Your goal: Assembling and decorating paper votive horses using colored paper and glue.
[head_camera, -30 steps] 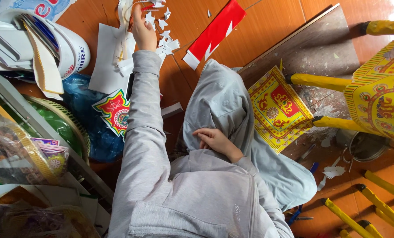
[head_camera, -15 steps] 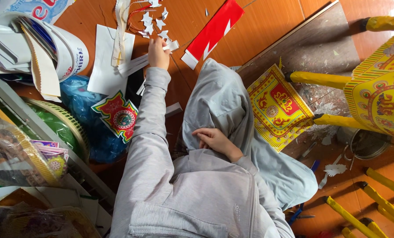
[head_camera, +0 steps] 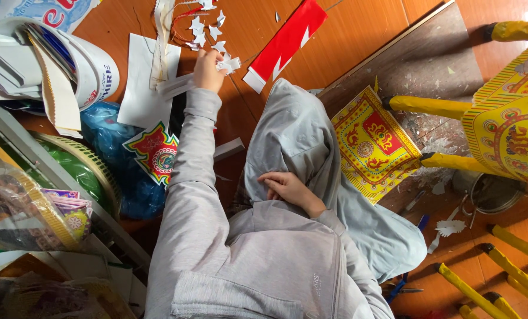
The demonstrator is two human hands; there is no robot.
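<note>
The left hand [head_camera: 208, 68] reaches to eleven o'clock across the floor [head_camera: 358, 29], fingers closed on a small white paper cutout [head_camera: 230, 64] taken from the scattered pile. The right hand [head_camera: 284, 188] rests loosely curled on the lap, empty.

One head-worn view here, looking steeply down from close above the lap onto the floor [head_camera: 358, 35].

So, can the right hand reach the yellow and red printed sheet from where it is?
Probably yes: the right hand rests on the grey-clad leg, and the printed sheet lies just beside that leg, uncovered.
</note>
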